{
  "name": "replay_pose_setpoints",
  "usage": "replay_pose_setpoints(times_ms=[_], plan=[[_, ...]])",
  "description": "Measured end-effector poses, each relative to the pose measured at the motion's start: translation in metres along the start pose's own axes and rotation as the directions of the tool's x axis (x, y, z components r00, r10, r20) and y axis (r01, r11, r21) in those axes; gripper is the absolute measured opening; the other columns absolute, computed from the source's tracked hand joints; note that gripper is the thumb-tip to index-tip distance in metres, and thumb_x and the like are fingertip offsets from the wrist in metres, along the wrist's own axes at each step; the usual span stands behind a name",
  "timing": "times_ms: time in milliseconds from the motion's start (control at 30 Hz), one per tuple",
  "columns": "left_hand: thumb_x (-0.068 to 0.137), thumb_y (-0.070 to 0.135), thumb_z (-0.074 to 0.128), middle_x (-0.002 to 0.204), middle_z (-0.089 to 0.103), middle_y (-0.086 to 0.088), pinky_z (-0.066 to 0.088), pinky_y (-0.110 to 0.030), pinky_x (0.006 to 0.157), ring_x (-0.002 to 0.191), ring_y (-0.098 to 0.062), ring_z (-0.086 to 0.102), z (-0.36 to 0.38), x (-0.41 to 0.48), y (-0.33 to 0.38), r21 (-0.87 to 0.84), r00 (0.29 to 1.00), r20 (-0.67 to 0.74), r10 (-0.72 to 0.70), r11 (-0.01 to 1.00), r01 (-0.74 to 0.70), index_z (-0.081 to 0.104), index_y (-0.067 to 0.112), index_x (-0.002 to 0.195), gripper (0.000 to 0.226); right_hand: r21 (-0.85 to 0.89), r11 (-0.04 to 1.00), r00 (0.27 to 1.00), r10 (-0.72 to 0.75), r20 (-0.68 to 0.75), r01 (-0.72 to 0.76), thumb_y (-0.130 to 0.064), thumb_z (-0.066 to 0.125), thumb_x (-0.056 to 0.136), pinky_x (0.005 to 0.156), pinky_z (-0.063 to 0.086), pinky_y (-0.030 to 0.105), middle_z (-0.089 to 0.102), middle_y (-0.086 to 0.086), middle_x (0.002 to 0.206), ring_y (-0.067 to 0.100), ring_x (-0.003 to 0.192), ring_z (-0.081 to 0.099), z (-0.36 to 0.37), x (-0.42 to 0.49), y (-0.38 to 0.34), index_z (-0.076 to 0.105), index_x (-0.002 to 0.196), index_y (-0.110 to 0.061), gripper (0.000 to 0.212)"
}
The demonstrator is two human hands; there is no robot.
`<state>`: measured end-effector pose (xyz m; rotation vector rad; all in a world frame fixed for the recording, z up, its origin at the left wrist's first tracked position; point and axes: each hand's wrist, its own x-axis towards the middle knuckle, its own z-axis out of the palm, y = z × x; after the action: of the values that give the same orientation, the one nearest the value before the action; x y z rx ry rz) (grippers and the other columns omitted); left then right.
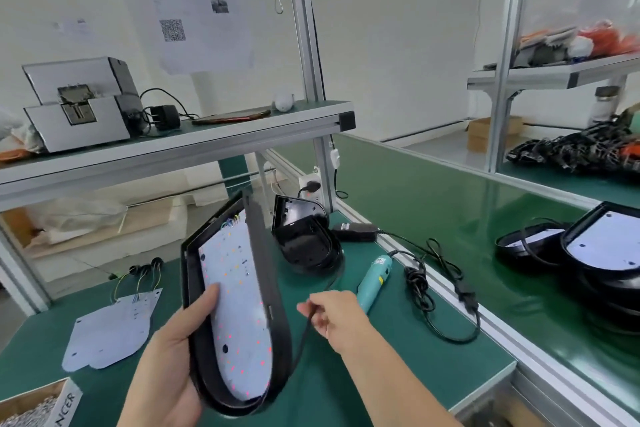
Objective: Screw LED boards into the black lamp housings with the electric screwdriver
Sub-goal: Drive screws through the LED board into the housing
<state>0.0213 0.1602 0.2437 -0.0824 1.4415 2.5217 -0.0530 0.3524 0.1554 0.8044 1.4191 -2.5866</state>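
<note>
Head view, and it's the only one, so everything comes from here. The black lamp housing [264, 253] is up off the table [381, 374], tilted on edge with its open face towards the camera. A white LED board [235, 305] sits inside it.

The left hand [169, 350] grips the housing by its lower left rim, with the thumb laid over onto the board. The other fingers are behind the shell, so I can't say how they lie. The right hand [332, 314], just right of the housing, pinches a thin black cable [302, 343] that loops down and under the housing's rounded end.

The electric screwdriver [374, 281] lies flat on the table to the right of the housing, just past the right hand. An empty housing [304, 239] stands behind the held one. A spare board [110, 329] lies flat to its left, and a box of screws [31, 406] sits at the lower left.

On handling, my guess is the housing is a light, stiff plastic shell, since one hand takes it by the rim. The rim looks like the right place to hold it. The board looks thin and a bit flexy, and I'd keep fingers off the LED dots and press only on bare white areas. I can't see any screws in it, so it may slide if the shell tips further. The cable is floppy and likely to snag, so I'd tuck it clear before laying the housing flat to drive screws.
</note>
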Motion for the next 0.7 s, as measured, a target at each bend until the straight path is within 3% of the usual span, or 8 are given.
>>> replay_pose_setpoints(times_ms=[67,133,233,333,400,533,600,700], plan=[[0.084,0.021,0.065,0.113,0.074,-0.017,0.061,-0.052,0.074,0.091,-0.034,0.075,-0.007,0.010,-0.006,0.077,0.998,-0.058,0.031,0.997,-0.026,0.069,0.007,0.119,0.038,0.079,0.995,0.998,-0.060,-0.008,0.061,0.012,0.046,0.095,0.037,0.035,0.015,0.066,0.019,0.094,0.013,0.061,0.068,-0.007,-0.008,-0.005,0.051,0.114,-0.003,0.024],[0.094,0.012,0.060,0.115,0.072,-0.020,0.059,-0.051,0.080,0.095,-0.038,0.072,-0.012,0.022,-0.013,0.185,0.984,-0.148,0.103,0.980,-0.075,0.065,0.005,0.118,0.026,-0.008,0.982,0.982,-0.189,0.005,0.189,0.009,0.045,0.097,0.042,0.038,0.016,0.061,0.008,0.085,0.011,0.062,0.065,-0.010,-0.018,-0.008,0.056,0.115,-0.013,0.030],[0.097,0.002,0.057,0.111,0.070,-0.020,0.054,-0.055,0.085,0.090,-0.037,0.069,-0.015,0.037,-0.026,0.279,0.965,-0.212,0.158,0.956,-0.095,0.056,0.008,0.116,0.020,-0.213,0.905,0.930,-0.359,0.083,0.368,-0.020,0.046,0.104,0.047,0.044,0.022,0.060,0.003,0.081,0.010,0.061,0.061,-0.006,-0.035,-0.008,0.062,0.115,-0.020,0.019],[0.096,0.004,0.059,0.108,0.071,-0.017,0.056,-0.054,0.082,0.089,-0.037,0.070,-0.010,0.047,-0.038,0.269,0.973,-0.193,0.125,0.961,-0.070,0.051,0.009,0.124,0.029,-0.433,0.771,0.884,-0.384,0.268,0.466,-0.067,0.042,0.093,0.081,0.050,0.027,0.067,-0.021,0.093,0.002,0.086,0.063,-0.008,-0.052,-0.011,0.066,0.116,-0.037,0.045],[0.096,0.006,0.059,0.114,0.072,-0.019,0.055,-0.056,0.086,0.098,-0.040,0.071,-0.006,0.052,-0.045,0.239,0.986,-0.144,0.081,0.970,-0.045,0.053,0.005,0.126,0.031,-0.538,0.617,0.818,-0.422,0.390,0.574,-0.065,0.052,0.086,0.097,0.046,0.022,0.067,-0.032,0.106,-0.007,0.102,0.061,-0.015,-0.064,-0.016,0.056,0.124,-0.051,0.041],[0.095,0.011,0.057,0.117,0.072,-0.017,0.053,-0.052,0.088,0.103,-0.037,0.071,0.009,0.052,-0.056,0.161,0.999,-0.025,0.020,0.987,-0.016,0.061,0.008,0.126,0.031,-0.640,0.393,0.739,-0.492,0.461,0.661,-0.033,0.055,0.091,0.071,0.048,0.020,0.069,-0.019,0.083,0.006,0.072,0.058,-0.037,-0.075,-0.034,0.060,0.107,-0.036,0.016],[0.092,0.016,0.058,0.122,0.070,-0.017,0.048,-0.056,0.097,0.110,-0.037,0.069,0.018,0.053,-0.063,0.148,0.999,0.047,-0.019,0.989,0.012,0.061,0.009,0.130,0.039,-0.621,0.392,0.716,-0.542,0.440,0.679,-0.029,0.055,0.093,0.056,0.037,0.021,0.053,-0.017,0.059,0.007,0.056,0.042,-0.048,-0.076,-0.039,0.056,0.085,-0.021,0.011],[0.095,0.027,0.053,0.130,0.067,-0.013,0.044,-0.056,0.105,0.120,-0.034,0.064,0.035,0.052,-0.069,0.172,0.983,0.159,-0.095,0.983,0.067,0.059,0.011,0.135,0.044,-0.557,0.470,0.711,-0.597,0.371,0.685,-0.023,0.054,0.095,0.048,0.027,0.018,0.036,-0.015,0.053,0.007,0.051,0.029,-0.064,-0.078,-0.046,0.051,0.080,-0.010,0.020]])
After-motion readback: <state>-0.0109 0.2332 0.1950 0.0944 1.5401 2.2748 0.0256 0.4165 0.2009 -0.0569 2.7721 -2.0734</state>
